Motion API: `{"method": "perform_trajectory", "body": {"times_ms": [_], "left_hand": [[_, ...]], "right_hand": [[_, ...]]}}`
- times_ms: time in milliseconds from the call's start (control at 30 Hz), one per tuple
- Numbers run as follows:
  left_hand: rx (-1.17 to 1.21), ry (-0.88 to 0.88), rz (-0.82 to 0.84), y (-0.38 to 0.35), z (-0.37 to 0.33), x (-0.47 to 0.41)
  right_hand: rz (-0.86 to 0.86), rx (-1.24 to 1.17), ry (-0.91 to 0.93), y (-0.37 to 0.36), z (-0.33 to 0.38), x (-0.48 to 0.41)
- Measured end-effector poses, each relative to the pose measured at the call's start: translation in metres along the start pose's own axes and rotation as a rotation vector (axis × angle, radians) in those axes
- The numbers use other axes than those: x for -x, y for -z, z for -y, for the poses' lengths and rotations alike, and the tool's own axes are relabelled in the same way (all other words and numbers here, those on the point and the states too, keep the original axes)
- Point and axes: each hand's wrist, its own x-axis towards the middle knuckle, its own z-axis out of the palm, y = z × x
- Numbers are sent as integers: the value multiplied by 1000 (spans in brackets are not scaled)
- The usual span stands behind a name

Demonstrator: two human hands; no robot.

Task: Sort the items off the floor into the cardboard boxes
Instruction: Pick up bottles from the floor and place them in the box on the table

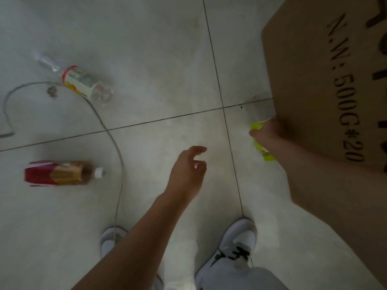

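My right hand [267,130] grips a clear bottle with a yellow-green label [258,126] close to the side of a large cardboard box [326,84] on the right. My left hand [187,172] hovers over the floor tiles with loosely curled fingers and holds nothing. A bottle with a red and gold label and a white cap [62,173] lies on its side at the left. Farther back lies an empty clear bottle with a white, red and yellow label [83,83].
A thin grey cable [117,147] loops across the floor from the far bottle toward my left shoe [111,239]. My right shoe [238,241] stands near the box's lower corner. Grey floor tiles surround everything.
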Motion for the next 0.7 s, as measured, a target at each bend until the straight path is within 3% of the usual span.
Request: {"method": "perform_trajectory", "body": {"times_ms": [167,433,567,700], "left_hand": [[-25,50,-32,27,0,23],[-6,80,-210,117,-64,132],[18,70,-392,190,-117,194],[72,37,-527,251,-193,276]], "right_hand": [[-9,-50,57,-4,9,46],[142,-440,225,32,98,238],[249,-693,296,86,127,343],[289,-835,378,187,130,445]]}}
